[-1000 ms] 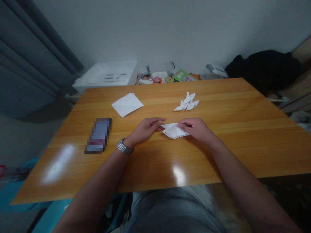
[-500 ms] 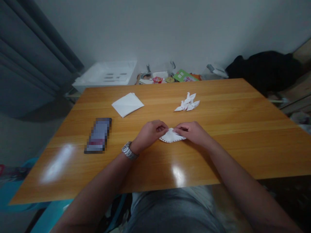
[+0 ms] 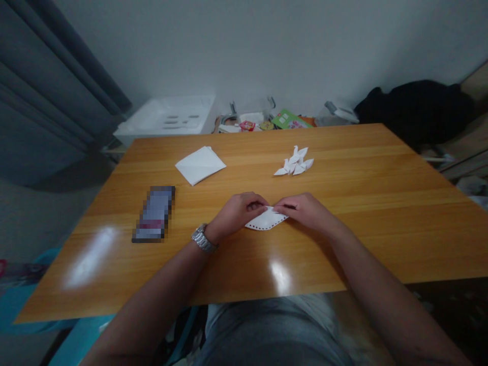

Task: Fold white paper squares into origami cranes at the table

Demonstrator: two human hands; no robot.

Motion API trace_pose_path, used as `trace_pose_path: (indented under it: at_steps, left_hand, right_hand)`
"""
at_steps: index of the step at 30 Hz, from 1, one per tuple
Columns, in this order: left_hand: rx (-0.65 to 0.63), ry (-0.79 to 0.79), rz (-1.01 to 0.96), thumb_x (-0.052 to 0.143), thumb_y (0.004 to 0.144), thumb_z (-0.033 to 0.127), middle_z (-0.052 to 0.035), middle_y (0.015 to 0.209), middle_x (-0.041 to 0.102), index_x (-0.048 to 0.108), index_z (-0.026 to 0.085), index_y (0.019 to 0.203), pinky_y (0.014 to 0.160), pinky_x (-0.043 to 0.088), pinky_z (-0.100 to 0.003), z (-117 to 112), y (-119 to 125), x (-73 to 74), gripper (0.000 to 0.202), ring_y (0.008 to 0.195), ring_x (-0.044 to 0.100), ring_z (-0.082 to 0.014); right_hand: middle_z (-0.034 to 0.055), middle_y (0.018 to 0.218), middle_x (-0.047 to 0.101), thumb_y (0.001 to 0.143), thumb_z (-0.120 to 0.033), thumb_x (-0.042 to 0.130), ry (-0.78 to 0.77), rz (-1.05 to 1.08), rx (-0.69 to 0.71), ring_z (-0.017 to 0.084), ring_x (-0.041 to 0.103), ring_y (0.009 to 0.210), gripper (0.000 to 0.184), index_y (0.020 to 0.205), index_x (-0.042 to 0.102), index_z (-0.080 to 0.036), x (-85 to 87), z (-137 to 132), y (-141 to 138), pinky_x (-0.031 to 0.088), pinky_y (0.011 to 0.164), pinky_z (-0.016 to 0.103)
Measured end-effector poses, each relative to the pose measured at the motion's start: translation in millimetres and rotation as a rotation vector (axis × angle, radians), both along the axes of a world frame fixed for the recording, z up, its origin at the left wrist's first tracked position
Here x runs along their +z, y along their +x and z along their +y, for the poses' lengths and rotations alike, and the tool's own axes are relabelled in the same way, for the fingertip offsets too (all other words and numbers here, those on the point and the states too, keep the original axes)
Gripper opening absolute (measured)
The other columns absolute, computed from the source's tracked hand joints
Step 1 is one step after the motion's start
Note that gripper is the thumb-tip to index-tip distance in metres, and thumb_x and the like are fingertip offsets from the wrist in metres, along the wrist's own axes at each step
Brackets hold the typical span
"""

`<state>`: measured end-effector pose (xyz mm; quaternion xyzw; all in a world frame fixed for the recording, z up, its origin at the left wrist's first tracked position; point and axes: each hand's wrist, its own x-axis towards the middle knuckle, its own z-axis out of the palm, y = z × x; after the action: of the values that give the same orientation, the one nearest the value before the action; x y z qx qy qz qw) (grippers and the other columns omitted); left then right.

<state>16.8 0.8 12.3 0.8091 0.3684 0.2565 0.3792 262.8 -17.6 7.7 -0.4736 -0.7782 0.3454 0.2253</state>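
A small folded white paper (image 3: 267, 221) with a dotted edge lies on the wooden table (image 3: 343, 229) in front of me. My left hand (image 3: 236, 213), with a metal watch on the wrist, pinches the paper's left end with curled fingers. My right hand (image 3: 305, 212) pinches its upper right edge, fingers closed. The two hands nearly meet above the paper, and much of it is hidden under the fingers.
Farther back lie several finished white paper cranes (image 3: 294, 162) and a stack of white paper squares (image 3: 200, 164). A phone (image 3: 154, 213) rests at the left. Behind the table are a white bin (image 3: 168, 119), clutter and a dark bag (image 3: 415, 109).
Both hands have drawn closer together and slightly nearer to me. The paper has been folded narrower and now shows less between the fingers.
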Motion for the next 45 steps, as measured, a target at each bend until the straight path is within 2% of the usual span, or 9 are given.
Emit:
trace_pose_path:
  at_steps: [7, 19, 22, 25, 27, 29, 32, 39, 45]
  left_hand:
    - [0.048, -0.026, 0.012, 0.065, 0.094, 0.032, -0.003, 0.091, 0.073, 0.074, 0.018, 0.098, 0.07, 0.048, -0.023, 0.8, -1.3, 3.2, 0.017, 0.078, 0.064, -0.0129]
    - [0.046, -0.113, -0.036, 0.065, 0.093, 0.034, -0.0022, 0.082, 0.071, 0.073, 0.017, 0.095, 0.065, 0.048, -0.021, 2.1, -3.9, -2.3, 0.019, 0.071, 0.061, -0.0111]
    - [0.042, -0.138, -0.042, 0.064, 0.093, 0.036, -0.0023, 0.08, 0.071, 0.073, 0.016, 0.095, 0.063, 0.048, -0.02, 2.8, -4.0, -3.4, 0.021, 0.07, 0.062, -0.0113]
    - [0.109, -0.1, -0.07, 0.063, 0.094, 0.035, -0.0026, 0.084, 0.072, 0.071, 0.017, 0.095, 0.063, 0.049, -0.02, 4.5, -3.8, -5.5, 0.02, 0.072, 0.064, -0.0113]
    - [0.182, -0.09, -0.096, 0.064, 0.093, 0.035, -0.0025, 0.086, 0.072, 0.067, 0.017, 0.094, 0.062, 0.05, -0.02, 5.9, -3.7, -6.8, 0.018, 0.071, 0.065, -0.0113]
    - [0.231, -0.139, -0.133, 0.065, 0.092, 0.035, -0.0022, 0.085, 0.072, 0.063, 0.017, 0.093, 0.06, 0.051, -0.02, 7.1, -3.3, -8.2, 0.018, 0.069, 0.068, -0.0119]
    - [0.264, -0.246, -0.21, 0.065, 0.091, 0.036, -0.0008, 0.078, 0.07, 0.058, 0.018, 0.093, 0.056, 0.053, -0.02, 8.0, -1.5, -12.2, 0.019, 0.067, 0.071, -0.0136]
    - [0.309, -0.318, -0.375, 0.068, 0.088, 0.037, -0.0007, 0.082, 0.065, 0.051, 0.018, 0.088, 0.064, 0.061, -0.027, 7.3, 7.2, -30.2, 0.025, 0.071, 0.072, -0.0146]
    - [0.224, -0.456, -0.482, 0.069, 0.088, 0.038, -0.001, 0.085, 0.066, 0.046, 0.019, 0.085, 0.077, 0.063, -0.033, 1.6, 16.1, -35.4, 0.03, 0.083, 0.073, -0.0159]
  right_hand:
    - [0.0025, 0.085, 0.079, 0.096, -0.038, 0.06, -0.018, -0.033, -0.042, 0.019, 0.069, 0.075, 0.027, 0.087, 0.08, -0.023, 5.6, 0.4, 2.6, 0.045, 0.067, 0.029]
    - [0.0031, 0.095, 0.081, 0.096, -0.039, 0.058, -0.04, -0.042, 0.002, 0.02, 0.072, 0.084, 0.027, 0.098, 0.081, -0.025, 10.5, 0.3, 10.4, 0.051, 0.075, 0.03]
    - [0.0036, 0.095, 0.08, 0.097, -0.041, 0.058, -0.011, -0.031, -0.041, 0.021, 0.072, 0.084, 0.028, 0.095, 0.08, -0.024, 9.5, 1.3, 11.4, 0.052, 0.076, 0.031]
    - [0.0069, 0.091, 0.08, 0.098, -0.05, 0.055, 0.01, 0.058, -0.21, 0.023, 0.073, 0.08, 0.037, 0.09, 0.079, -0.022, 4.0, 3.4, 10.2, 0.055, 0.075, 0.035]
    - [0.0101, 0.093, 0.08, 0.098, -0.056, 0.054, -0.057, 0.202, -0.297, 0.024, 0.074, 0.079, 0.043, 0.091, 0.078, -0.02, -1.1, 4.0, 7.4, 0.058, 0.075, 0.038]
    - [0.0124, 0.097, 0.08, 0.095, -0.06, 0.058, -0.122, 0.342, -0.312, 0.025, 0.075, 0.082, 0.045, 0.095, 0.077, -0.019, -5.6, 3.4, 2.4, 0.061, 0.078, 0.04]
    - [0.0134, 0.101, 0.079, 0.093, -0.06, 0.06, -0.179, 0.397, -0.279, 0.025, 0.075, 0.085, 0.045, 0.099, 0.076, -0.018, -10.2, 0.9, -7.8, 0.061, 0.082, 0.041]
    - [0.0133, 0.112, 0.077, 0.093, -0.047, 0.065, -0.191, 0.493, -0.257, 0.026, 0.074, 0.1, 0.038, 0.117, 0.07, -0.018, -17.5, -0.8, -23.0, 0.058, 0.092, 0.042]
    - [0.0114, 0.113, 0.076, 0.094, -0.043, 0.063, -0.085, 0.37, -0.285, 0.025, 0.072, 0.097, 0.037, 0.12, 0.069, -0.018, -14.5, -0.1, -24.2, 0.056, 0.089, 0.041]
